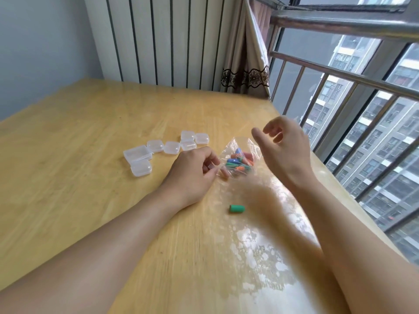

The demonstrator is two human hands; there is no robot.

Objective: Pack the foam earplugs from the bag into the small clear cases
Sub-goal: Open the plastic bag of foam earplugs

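A clear plastic bag lies on the wooden table, holding several foam earplugs in blue, green, orange and pink. My left hand pinches the bag's near left edge with curled fingers. My right hand hovers just right of and above the bag, fingers loosely bent, holding nothing. One green earplug lies loose on the table nearer to me. Several small clear cases sit closed in a cluster left of the bag, with a bigger flat one at their left end.
The table's right edge runs along a metal window railing with high-rise buildings beyond. A curtain hangs at the far right corner, and a ribbed white panel stands behind the table. Glare patches shine on the near right tabletop.
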